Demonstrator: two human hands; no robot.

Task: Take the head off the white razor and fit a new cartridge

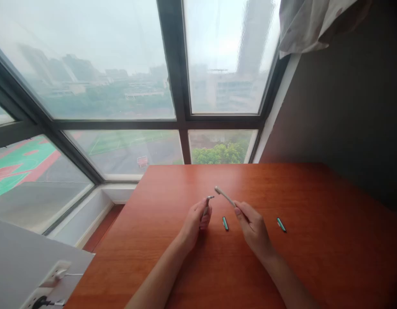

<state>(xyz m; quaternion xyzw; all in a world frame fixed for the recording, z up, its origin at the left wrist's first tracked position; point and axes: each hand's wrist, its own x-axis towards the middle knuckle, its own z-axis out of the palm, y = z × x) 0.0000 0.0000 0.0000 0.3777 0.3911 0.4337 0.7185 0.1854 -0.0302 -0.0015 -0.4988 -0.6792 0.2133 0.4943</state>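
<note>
My left hand (pixel 196 222) is closed around a thin metal handle (pixel 208 203) whose bent tip points up and right. My right hand (pixel 254 227) is closed on a second slim metal handle (pixel 224 195), which slants up to the left toward the first one. The two tips are close together but apart, above the reddish wooden table (pixel 314 257). A small green and black cartridge (pixel 225 223) lies on the table between my hands. Another like it (pixel 281 224) lies to the right of my right hand.
The table stands against a large window (pixel 121 86) that looks out on buildings and sports courts. A dark wall (pixel 353 120) runs along the right. A white cloth (pixel 311 25) hangs at the top right. A white power strip (pixel 53 279) sits at the lower left.
</note>
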